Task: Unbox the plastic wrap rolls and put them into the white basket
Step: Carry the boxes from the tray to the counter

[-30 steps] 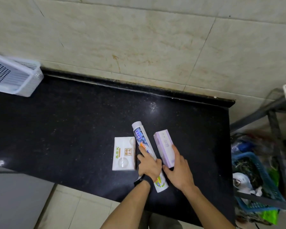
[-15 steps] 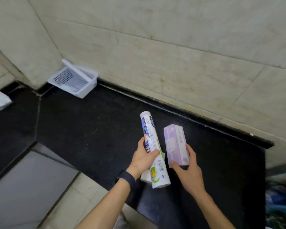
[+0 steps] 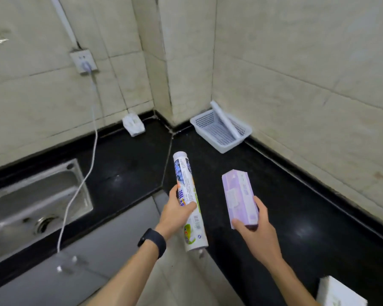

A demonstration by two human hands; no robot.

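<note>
a white box (image 3: 338, 293) shows at the bottom right corner, lying on the black countertop (image 3: 296, 217). above the counter's inner edge, the left hand (image 3: 177, 214), with a black band (image 3: 153, 242) on the wrist, is wrapped around the middle of a printed plastic wrap roll (image 3: 189, 200), thumb across its front; the roll is held off the counter, its far end tilted up and away. just beside it, apart from the roll, the right hand (image 3: 253, 226) grips the near end of a lilac box (image 3: 239, 196), thumb on the left edge and fingers along the right side. further left, a steel sink (image 3: 31, 202) is set into the counter, with a white cable (image 3: 86, 168) running up to a wall socket (image 3: 83, 61). in the far corner, the white basket (image 3: 221, 129) sits on the counter against the tiled wall, with a white roll (image 3: 226, 120) leaning in it. a small white packet (image 3: 133, 125) lies left of the corner.
</note>
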